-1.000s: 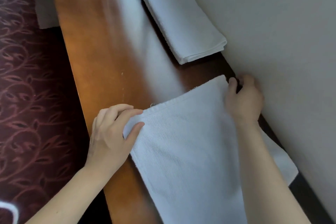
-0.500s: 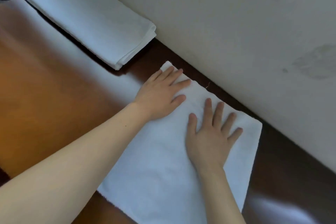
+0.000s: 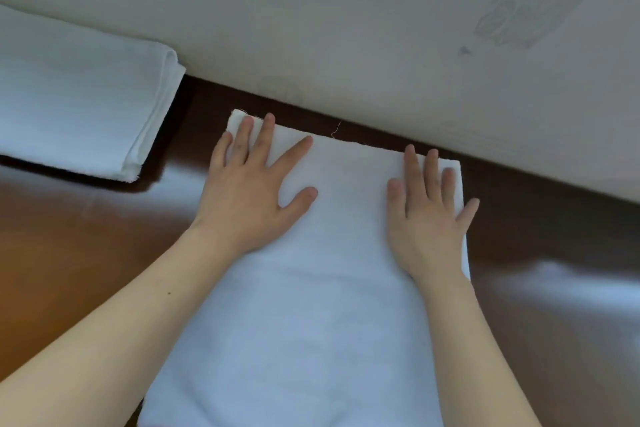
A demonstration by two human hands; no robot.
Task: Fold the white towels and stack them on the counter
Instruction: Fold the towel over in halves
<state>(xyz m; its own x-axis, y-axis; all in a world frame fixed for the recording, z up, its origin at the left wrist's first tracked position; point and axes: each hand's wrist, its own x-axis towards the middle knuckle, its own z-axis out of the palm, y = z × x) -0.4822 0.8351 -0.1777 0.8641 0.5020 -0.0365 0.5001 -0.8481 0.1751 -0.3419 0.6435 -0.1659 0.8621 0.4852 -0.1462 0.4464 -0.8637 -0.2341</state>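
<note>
A white terry-cloth towel [image 3: 311,305] lies flat on the glossy brown wooden desk [image 3: 62,253], its far edge running close along the foot of the pale grey wall [image 3: 346,28]. The left hand [image 3: 249,198] rests palm-down on its far left corner and the right hand [image 3: 429,222] palm-down near its far right corner. The fingers [image 3: 264,139] of both are straight and spread, released, pressing the cloth and grasping nothing. Held this way, the palms seem to be flattening the layer and squaring the corners so the next fold lines up. The right little finger reaches just past the towel's right edge.

To the left, apart from this towel, a folded white towel with layered edges [image 3: 76,107] lies against the wall. It is probably the start of the stack this one should join.

The near end of the flat towel runs out of the bottom of the view, so its length cannot be told, nor whether it is already doubled. The folded towel is cut off at the left edge, and how many pieces it holds is unclear. A thin loose thread [image 3: 335,130] stands up from the far hem. A faint grey smudge [image 3: 519,10] on the wall is too blurred to identify.
</note>
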